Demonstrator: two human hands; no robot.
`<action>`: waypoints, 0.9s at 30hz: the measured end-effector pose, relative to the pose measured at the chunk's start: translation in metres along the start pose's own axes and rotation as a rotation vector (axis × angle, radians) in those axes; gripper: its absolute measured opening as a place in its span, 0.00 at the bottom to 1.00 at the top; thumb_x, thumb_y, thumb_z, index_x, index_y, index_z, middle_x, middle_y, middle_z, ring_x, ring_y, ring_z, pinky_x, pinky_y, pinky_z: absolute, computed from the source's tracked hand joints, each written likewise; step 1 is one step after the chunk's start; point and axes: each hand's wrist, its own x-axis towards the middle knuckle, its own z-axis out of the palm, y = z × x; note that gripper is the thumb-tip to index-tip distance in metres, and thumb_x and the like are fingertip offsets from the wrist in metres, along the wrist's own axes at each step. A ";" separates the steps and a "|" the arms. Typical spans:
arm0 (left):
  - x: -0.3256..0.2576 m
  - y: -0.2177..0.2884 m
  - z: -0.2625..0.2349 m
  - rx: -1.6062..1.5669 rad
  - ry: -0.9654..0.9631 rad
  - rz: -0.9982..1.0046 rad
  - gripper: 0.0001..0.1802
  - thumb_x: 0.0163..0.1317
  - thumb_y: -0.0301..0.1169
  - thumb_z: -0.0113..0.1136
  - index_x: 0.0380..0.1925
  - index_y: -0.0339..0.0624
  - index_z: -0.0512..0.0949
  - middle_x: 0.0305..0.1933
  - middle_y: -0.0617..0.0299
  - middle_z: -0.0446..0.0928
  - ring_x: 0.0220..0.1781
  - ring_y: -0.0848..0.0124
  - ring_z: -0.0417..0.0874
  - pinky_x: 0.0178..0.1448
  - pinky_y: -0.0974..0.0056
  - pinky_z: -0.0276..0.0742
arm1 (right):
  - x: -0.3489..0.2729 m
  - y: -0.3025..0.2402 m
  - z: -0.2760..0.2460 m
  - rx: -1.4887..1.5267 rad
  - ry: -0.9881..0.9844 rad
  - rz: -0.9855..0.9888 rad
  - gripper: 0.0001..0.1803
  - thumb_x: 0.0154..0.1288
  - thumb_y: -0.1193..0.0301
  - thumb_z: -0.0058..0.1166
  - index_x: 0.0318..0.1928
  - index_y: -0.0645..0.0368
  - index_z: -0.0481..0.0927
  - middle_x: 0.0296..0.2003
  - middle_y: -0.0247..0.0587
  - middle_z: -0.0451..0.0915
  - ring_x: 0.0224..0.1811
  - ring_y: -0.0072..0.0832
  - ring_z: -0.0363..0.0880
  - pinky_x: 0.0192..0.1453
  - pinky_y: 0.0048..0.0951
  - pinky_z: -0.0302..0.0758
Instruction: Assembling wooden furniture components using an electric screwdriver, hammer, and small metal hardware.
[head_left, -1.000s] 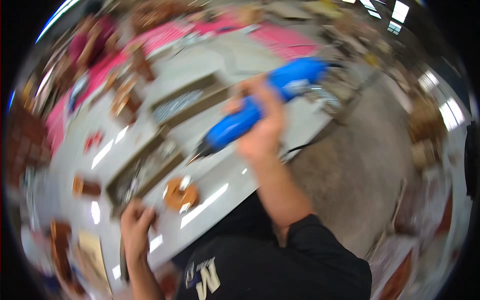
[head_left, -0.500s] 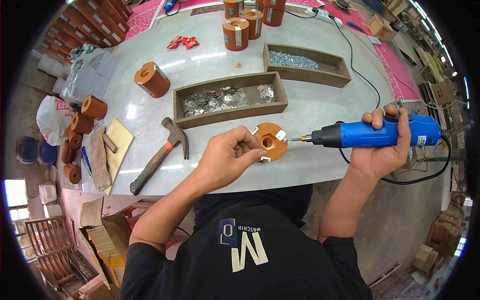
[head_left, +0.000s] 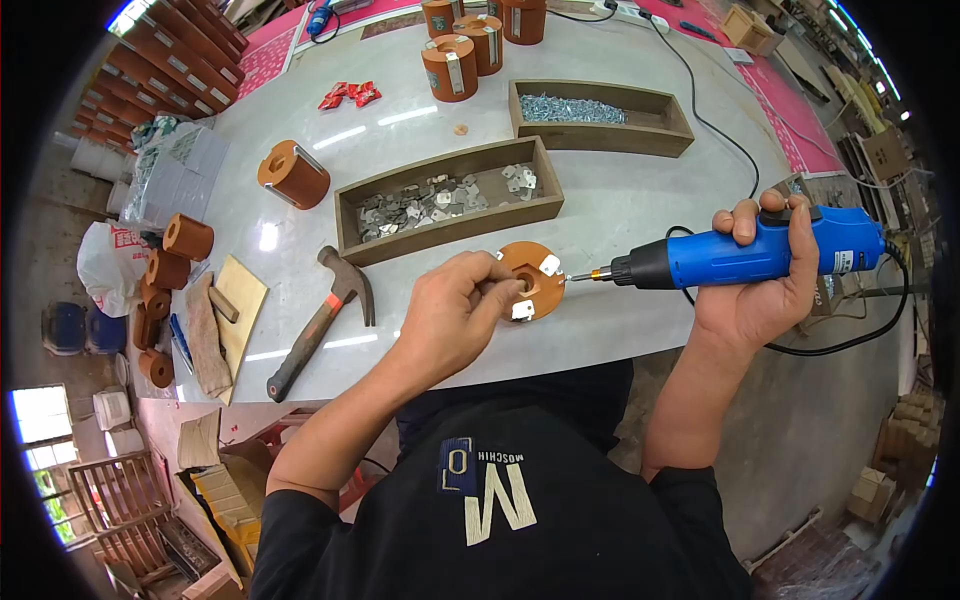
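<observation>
A round brown block (head_left: 545,292) with a recessed hole in its top and small white-looking metal tabs (head_left: 522,310) around its rim lies near the table's front edge. Over its left side, my left hand (head_left: 455,305) has thumb and forefinger pinched together; whatever they may hold is hidden. My right hand (head_left: 755,275) is wrapped around a blue electric screwdriver (head_left: 725,258), held level from the right. Its bit (head_left: 598,274) points left, with a small screw (head_left: 568,280) at the tip close to the block's right edge; contact is unclear.
Behind the block stand a wooden tray (head_left: 400,245) of metal tabs and another tray (head_left: 650,140) of screws. A hammer (head_left: 318,335) lies left. More brown cylinders (head_left: 293,174) stand farther off. The screwdriver's black cord (head_left: 850,350) loops at the right.
The whole view has shifted slightly. My left fingertips have drawn closer together over the block's face. The screwdriver stays level, its tip still beside the block's right edge.
</observation>
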 end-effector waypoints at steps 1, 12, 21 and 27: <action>0.001 -0.001 -0.001 -0.037 0.035 -0.017 0.08 0.64 0.29 0.64 0.34 0.34 0.79 0.27 0.63 0.80 0.27 0.81 0.74 0.32 0.73 0.71 | 0.001 0.001 0.000 0.001 0.000 0.001 0.09 0.68 0.68 0.54 0.44 0.57 0.75 0.37 0.39 0.78 0.28 0.25 0.72 0.40 0.34 0.71; 0.046 -0.013 -0.010 0.050 -0.052 -0.053 0.14 0.55 0.35 0.68 0.29 0.36 0.76 0.24 0.61 0.74 0.28 0.73 0.73 0.34 0.65 0.70 | -0.001 -0.003 0.000 0.224 0.023 0.033 0.12 0.66 0.68 0.55 0.48 0.55 0.74 0.37 0.39 0.80 0.28 0.26 0.72 0.39 0.34 0.73; 0.004 0.021 -0.017 -0.594 -0.011 -0.129 0.22 0.75 0.46 0.45 0.44 0.36 0.75 0.32 0.61 0.77 0.23 0.79 0.72 0.19 0.76 0.63 | -0.007 -0.001 0.042 0.297 0.019 0.181 0.12 0.65 0.71 0.58 0.47 0.53 0.71 0.34 0.42 0.79 0.25 0.28 0.78 0.34 0.35 0.78; -0.016 0.045 -0.021 -0.952 -0.193 -0.354 0.18 0.72 0.42 0.51 0.41 0.35 0.75 0.26 0.53 0.77 0.16 0.74 0.73 0.16 0.77 0.62 | -0.007 0.001 0.061 0.308 -0.016 0.291 0.15 0.61 0.70 0.62 0.45 0.55 0.71 0.33 0.43 0.78 0.24 0.26 0.77 0.33 0.32 0.76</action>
